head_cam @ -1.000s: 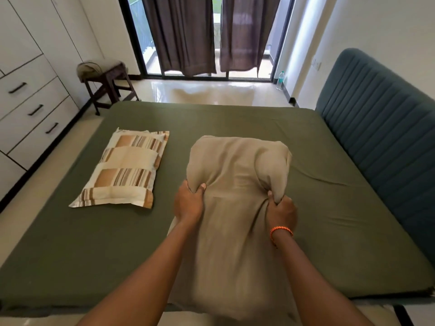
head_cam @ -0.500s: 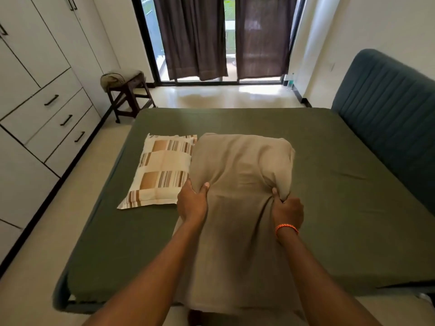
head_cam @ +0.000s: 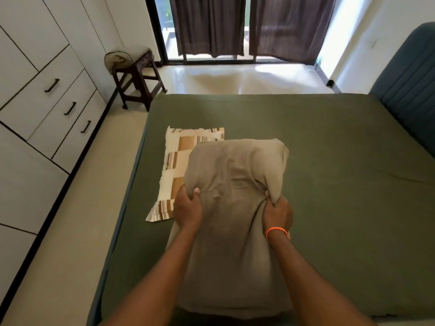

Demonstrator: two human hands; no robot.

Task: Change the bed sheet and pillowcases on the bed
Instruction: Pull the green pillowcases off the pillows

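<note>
A pillow in a plain beige pillowcase (head_cam: pixel 235 184) is held up over the green bed sheet (head_cam: pixel 329 161). My left hand (head_cam: pixel 187 208) grips its left side with the thumb on top. My right hand (head_cam: pixel 277 214), with an orange band at the wrist, grips a bunched fold on its right side. The loose end of the case hangs down toward me between my forearms. A second pillow in a brown and cream striped case (head_cam: pixel 181 161) lies flat on the sheet at the left, partly hidden behind the beige one.
A teal padded headboard (head_cam: pixel 409 90) runs along the bed's right side. White wardrobe drawers (head_cam: pixel 47 102) line the left wall. A dark wooden stool (head_cam: pixel 138 76) with a bundle on it stands by the curtained glass door (head_cam: pixel 235 27). Bare floor runs along the bed's left.
The beige pillow has moved left and now overlaps the striped pillow. My view has shifted left too, and both hands keep the same grip.
</note>
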